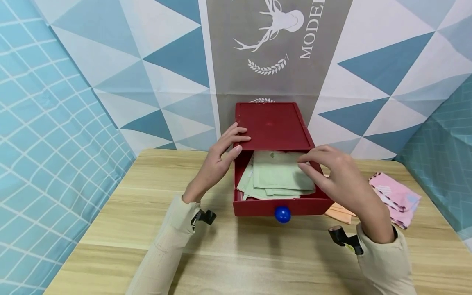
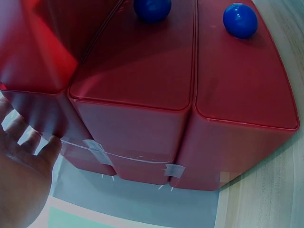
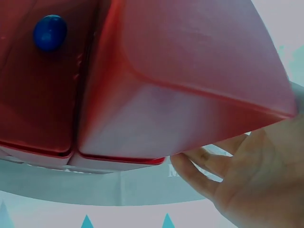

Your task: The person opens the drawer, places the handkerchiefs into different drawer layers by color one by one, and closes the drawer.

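A dark red drawer cabinet [image 1: 274, 129] stands against the wall, its top drawer [image 1: 254, 207] pulled out by a blue round knob [image 1: 282, 214]. Folded pale green cloths [image 1: 282, 172] lie stacked in that drawer. My left hand [image 1: 215, 159] rests on the cabinet's top left edge with fingers spread; the left wrist view shows the same hand [image 2: 23, 173] beside the cabinet's side. Over the drawer's right side is my right hand [image 1: 341, 176], thumb and forefinger apart near the green cloths. In the right wrist view several fingers of this hand [image 3: 259, 173] extend beside the drawer wall.
On the wooden table [image 1: 155, 229], a folded pink cloth [image 1: 396, 198] lies to the right of the cabinet. An orange cloth [image 1: 339, 214] is partly hidden behind the drawer and right hand. Lower drawers with blue knobs [image 2: 240, 21] appear in the left wrist view.
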`<state>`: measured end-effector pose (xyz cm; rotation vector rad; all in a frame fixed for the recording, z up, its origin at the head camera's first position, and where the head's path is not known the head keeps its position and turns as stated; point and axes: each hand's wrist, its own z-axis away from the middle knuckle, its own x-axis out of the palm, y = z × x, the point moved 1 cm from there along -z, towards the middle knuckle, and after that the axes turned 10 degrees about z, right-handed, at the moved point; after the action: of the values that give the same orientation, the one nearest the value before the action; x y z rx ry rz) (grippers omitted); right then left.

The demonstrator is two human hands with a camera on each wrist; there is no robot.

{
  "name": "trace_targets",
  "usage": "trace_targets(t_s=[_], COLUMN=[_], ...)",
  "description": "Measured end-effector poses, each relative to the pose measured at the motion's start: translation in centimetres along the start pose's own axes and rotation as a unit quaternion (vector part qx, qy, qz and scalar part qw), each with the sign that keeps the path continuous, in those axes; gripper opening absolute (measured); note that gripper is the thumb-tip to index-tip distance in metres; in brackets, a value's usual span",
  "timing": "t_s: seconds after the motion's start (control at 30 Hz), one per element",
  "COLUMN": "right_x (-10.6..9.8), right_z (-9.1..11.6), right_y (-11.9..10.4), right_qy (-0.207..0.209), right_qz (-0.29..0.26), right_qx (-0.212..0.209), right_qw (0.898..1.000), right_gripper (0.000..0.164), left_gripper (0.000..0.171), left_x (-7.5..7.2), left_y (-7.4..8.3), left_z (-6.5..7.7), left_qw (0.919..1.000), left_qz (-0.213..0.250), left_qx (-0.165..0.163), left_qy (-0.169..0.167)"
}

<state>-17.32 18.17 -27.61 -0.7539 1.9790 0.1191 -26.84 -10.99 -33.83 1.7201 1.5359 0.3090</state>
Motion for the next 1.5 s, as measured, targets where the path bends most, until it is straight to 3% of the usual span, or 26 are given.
trace_targets(t_s=[0.17,0.37,0.47,0.57,0.63,0.7,0.8,0.87,0.97,1.1,1.2,1.3,1.5], right_x=[-0.9,-2.1,-2.3,-1.9,-1.4,-1.0,-0.3,0.2,1.4,3.1,4.2,4.9,5.4], right_z=[0.6,1.4,1.9,2.6,3.2,4.0,5.3,6.2,7.2,8.1,8.3,8.2,7.6], right_y=[-0.8,-2.6,-3.6,-4.5,-5.0,-5.5,-5.8,-5.7,-5.2,-4.1,-3.6,-3.5,-3.6], right_qy=[0.034,0.123,0.161,0.163,0.142,0.097,0.018,-0.043,-0.119,-0.204,-0.231,-0.225,-0.212], right_qz=[-0.017,-0.055,-0.091,-0.137,-0.173,-0.199,-0.235,-0.252,-0.265,-0.262,-0.264,-0.252,-0.252], right_qx=[-0.017,-0.057,-0.072,-0.085,-0.098,-0.098,-0.097,-0.085,-0.069,-0.017,0.009,0.018,0.029], right_qw=[0.999,0.989,0.980,0.973,0.970,0.970,0.967,0.963,0.954,0.943,0.936,0.941,0.944], right_gripper=[0.023,0.027,0.012,0.008,0.008,0.006,0.024,0.034,0.033,0.029,0.032,0.033,0.030], left_gripper=[0.033,0.031,0.031,0.031,0.031,0.031,0.031,0.031,0.031,0.031,0.031,0.032,0.032], left_x=[-0.1,-0.1,0.0,0.1,0.1,0.1,0.1,0.1,0.1,0.2,0.2,0.1,0.1], left_y=[-0.1,0.0,1.1,2.5,3.4,3.6,3.8,3.8,3.7,3.3,2.0,0.5,0.3], left_z=[0.0,0.1,0.1,0.1,0.1,0.0,0.0,0.0,-0.1,-0.1,0.0,0.1,0.0], left_qw=[1.0000,0.9999,0.9999,0.9997,0.9996,0.9995,0.9995,0.9995,0.9995,0.9996,0.9998,1.0000,1.0000], left_qz=[0.001,-0.002,0.006,0.015,0.019,0.019,0.018,0.017,0.017,0.019,0.012,0.005,0.009], left_qx=[-0.004,-0.011,-0.016,-0.018,-0.022,-0.024,-0.027,-0.026,-0.025,-0.022,-0.015,-0.004,0.000], left_qy=[-0.001,0.002,0.001,-0.001,-0.002,-0.001,-0.001,0.000,-0.001,-0.001,0.001,0.000,0.000])
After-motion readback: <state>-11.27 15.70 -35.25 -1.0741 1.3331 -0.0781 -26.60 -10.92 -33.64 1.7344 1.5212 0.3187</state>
